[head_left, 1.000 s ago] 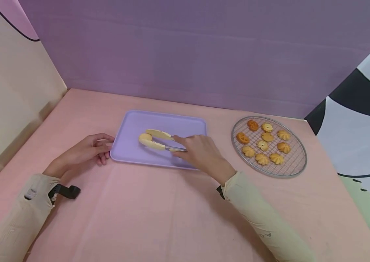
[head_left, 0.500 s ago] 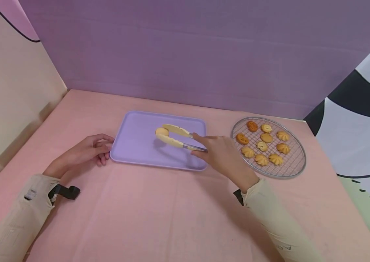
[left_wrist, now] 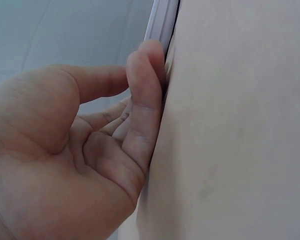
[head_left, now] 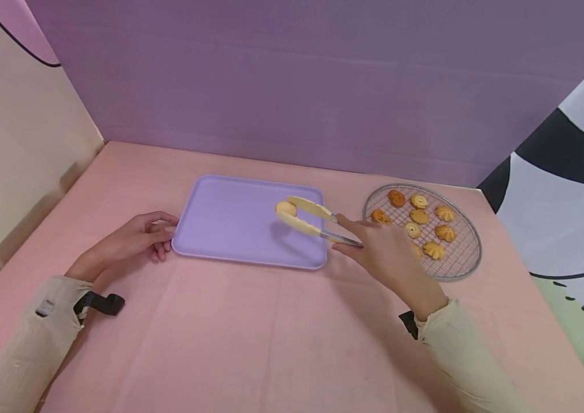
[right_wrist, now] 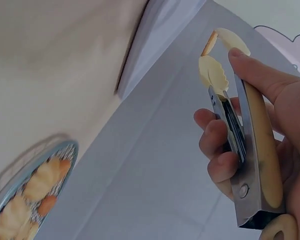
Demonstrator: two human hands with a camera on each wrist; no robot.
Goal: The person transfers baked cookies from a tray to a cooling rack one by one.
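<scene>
My right hand [head_left: 392, 261] grips a pair of tongs [head_left: 341, 238] with cream tips and metal arms. Between the tips a round pale cookie [head_left: 285, 209] is pinched, held above the right part of a lilac tray [head_left: 230, 255]; the tongs' shadow falls on the tray. In the right wrist view the cookie [right_wrist: 210, 42] appears edge-on at the far end of the tongs [right_wrist: 265, 150]. My left hand [head_left: 134, 238] rests at the tray's left edge, thumb and fingers loosely bent beside the rim. The left wrist view shows the rim [left_wrist: 162, 20] beyond the fingertips.
To the right stands a round wire cooling rack [head_left: 470, 269] bearing several cookies, part of it behind my right hand. The table [head_left: 220, 338] has a pink cloth. A purple panel [head_left: 292, 86] rises behind it, and panels flank both sides.
My right hand has moved right, carrying the tongs and the round cookie from the tray's middle toward its right side, up off the tray. My left hand has stayed put.
</scene>
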